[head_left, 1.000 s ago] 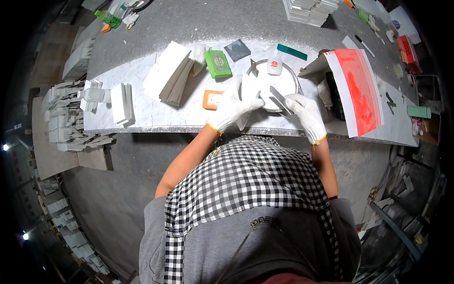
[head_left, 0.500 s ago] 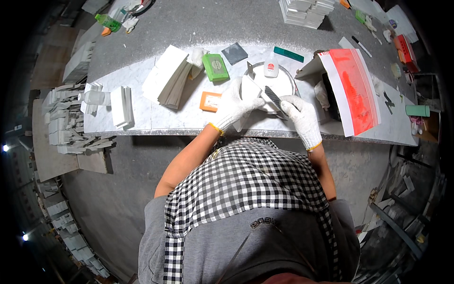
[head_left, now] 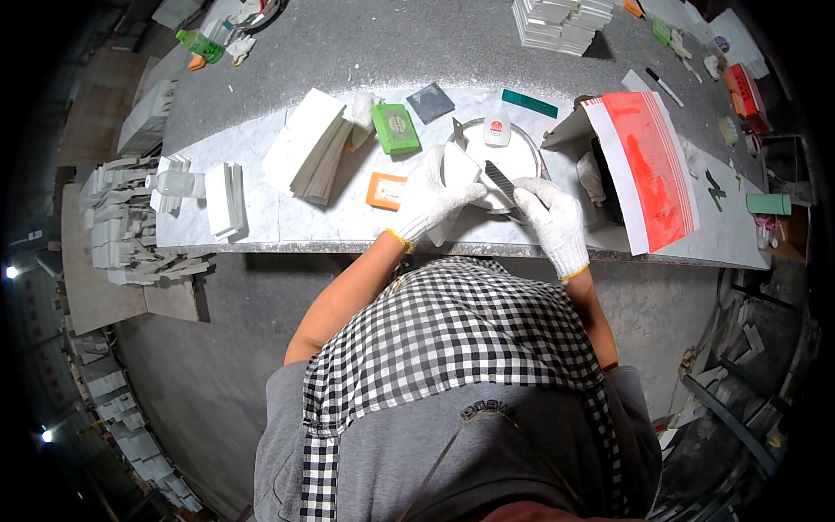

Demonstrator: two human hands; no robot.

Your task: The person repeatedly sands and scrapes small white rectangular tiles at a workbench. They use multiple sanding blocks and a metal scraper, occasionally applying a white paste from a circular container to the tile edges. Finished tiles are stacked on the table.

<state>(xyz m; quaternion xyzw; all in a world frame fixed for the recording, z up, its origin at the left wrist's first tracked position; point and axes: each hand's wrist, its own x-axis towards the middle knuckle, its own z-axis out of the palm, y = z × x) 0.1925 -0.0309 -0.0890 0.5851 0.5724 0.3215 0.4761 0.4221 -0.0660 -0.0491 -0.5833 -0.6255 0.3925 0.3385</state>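
Observation:
My left hand [head_left: 424, 200], in a white knit glove with a yellow cuff, is closed around a white flat piece [head_left: 461, 167], gripping it upright over the near left of a round white dish [head_left: 527, 157]. Between the fingers of my right hand [head_left: 553, 219], gloved the same way, is a dark, flat, ridged strip [head_left: 498, 179]; its exact kind is unclear. The strip's far end points toward the white piece, with a small gap. A small white bottle with a red label [head_left: 497, 133] lies over the dish's far part.
An orange block [head_left: 384, 190] and a green box [head_left: 397, 129] lie left of the dish, near leaning white slabs [head_left: 315, 130]. Beyond are a dark square pad [head_left: 430, 103] and a green strip [head_left: 529, 103]. A red-and-white box [head_left: 642, 170] stands right, a clear bottle [head_left: 180, 182] far left.
The ridged strip has shifted very slightly left and the right hand's fingers have moved a little with it. Both grips stay the same.

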